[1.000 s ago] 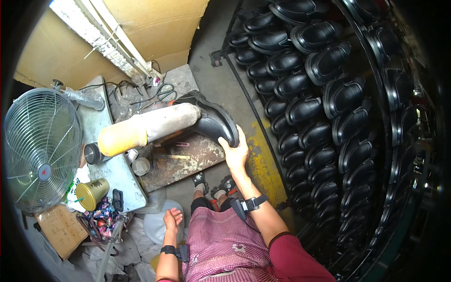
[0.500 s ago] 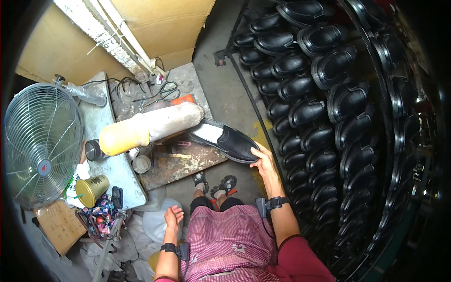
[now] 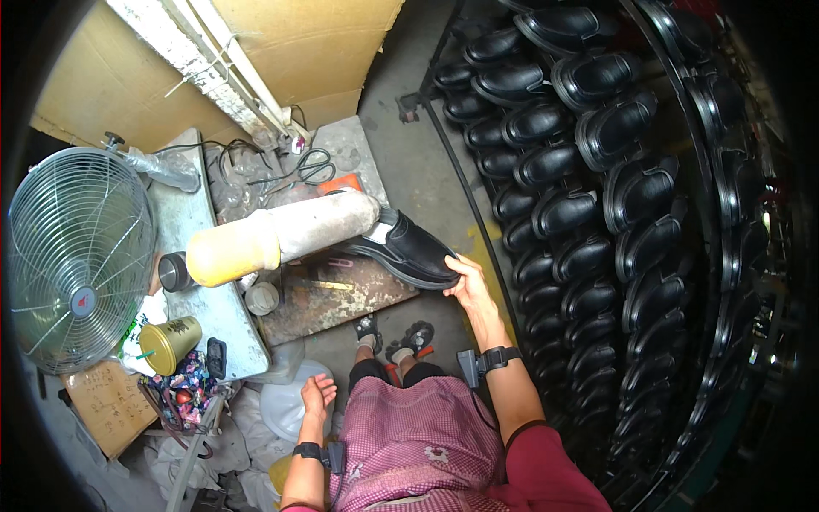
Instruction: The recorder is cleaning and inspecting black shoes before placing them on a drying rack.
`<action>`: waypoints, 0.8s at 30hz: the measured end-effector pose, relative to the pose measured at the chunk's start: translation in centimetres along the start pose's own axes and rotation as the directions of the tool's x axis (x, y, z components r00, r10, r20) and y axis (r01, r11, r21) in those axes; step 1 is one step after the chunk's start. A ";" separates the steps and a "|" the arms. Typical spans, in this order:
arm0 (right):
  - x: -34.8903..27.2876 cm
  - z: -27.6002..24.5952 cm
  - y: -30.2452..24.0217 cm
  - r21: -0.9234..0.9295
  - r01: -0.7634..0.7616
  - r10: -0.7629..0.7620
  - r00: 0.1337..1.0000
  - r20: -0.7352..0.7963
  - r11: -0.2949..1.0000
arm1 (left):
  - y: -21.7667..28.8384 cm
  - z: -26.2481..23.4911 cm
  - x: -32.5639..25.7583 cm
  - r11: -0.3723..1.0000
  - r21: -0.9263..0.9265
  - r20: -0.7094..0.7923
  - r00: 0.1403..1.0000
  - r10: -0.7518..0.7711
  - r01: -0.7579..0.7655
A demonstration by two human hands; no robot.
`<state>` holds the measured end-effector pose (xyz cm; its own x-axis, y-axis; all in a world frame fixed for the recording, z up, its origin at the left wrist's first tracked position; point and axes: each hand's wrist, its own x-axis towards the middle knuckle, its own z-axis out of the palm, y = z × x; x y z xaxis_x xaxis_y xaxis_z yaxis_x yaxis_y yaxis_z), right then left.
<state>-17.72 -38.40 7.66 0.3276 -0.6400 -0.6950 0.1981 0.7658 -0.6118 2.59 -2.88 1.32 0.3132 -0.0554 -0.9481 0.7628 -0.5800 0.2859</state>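
Note:
My right hand (image 3: 467, 280) grips a black leather slip-on shoe (image 3: 418, 249) by its toe. The heel end of the shoe meets the end of a thick, pale cylinder (image 3: 328, 224) with a yellow left part, lying level above the workbench. That cylinder hides part of the heel and opening; a bit of white lining still shows. My left hand (image 3: 318, 392) hangs low beside my apron (image 3: 422, 427), palm up, fingers loosely apart and holding nothing.
Rows of black shoes fill a tall rack (image 3: 478, 192) on the right. A fan (image 3: 81, 264) stands at left near a gold canister (image 3: 168, 346) and a dark-lidded jar (image 3: 175, 271). Scissors (image 3: 314, 167) lie at the back of the worn workbench (image 3: 358, 300).
The shoe has moved a little left, so the cylinder's end now covers more of its opening. My right hand went with it. My left hand stays low and empty.

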 end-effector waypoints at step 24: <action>0.5 -0.2 1.5 0.115 -0.101 0.108 0.993 -0.056 0.988 | 0.6 0.4 0.7 1.000 0.008 0.012 1.000 -0.015 0.015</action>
<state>-17.45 -37.59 6.36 0.2949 -0.5560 -0.7771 0.2689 0.8287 -0.4909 3.02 -3.55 0.79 0.2951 -0.0562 -0.9538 0.7631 -0.5869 0.2707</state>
